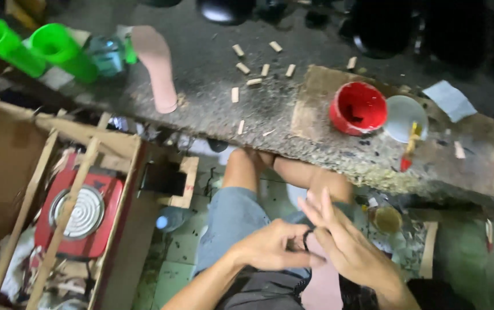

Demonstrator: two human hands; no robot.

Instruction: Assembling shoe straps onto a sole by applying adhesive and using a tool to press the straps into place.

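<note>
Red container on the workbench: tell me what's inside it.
The red container stands open on a brown board. Its inside walls are coated red, with a dark patch near the bottom. Whether that is liquid or an object cannot be told; the near wall hides the rest.

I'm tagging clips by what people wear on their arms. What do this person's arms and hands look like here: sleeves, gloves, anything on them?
Both forearms are bare, no sleeves in view. The left hand and the right hand wear no gloves. No watch or bracelet shows at either wrist. A small dark loop sits by the fingers of the right hand; whether it is a ring or a loose band cannot be told.
</note>
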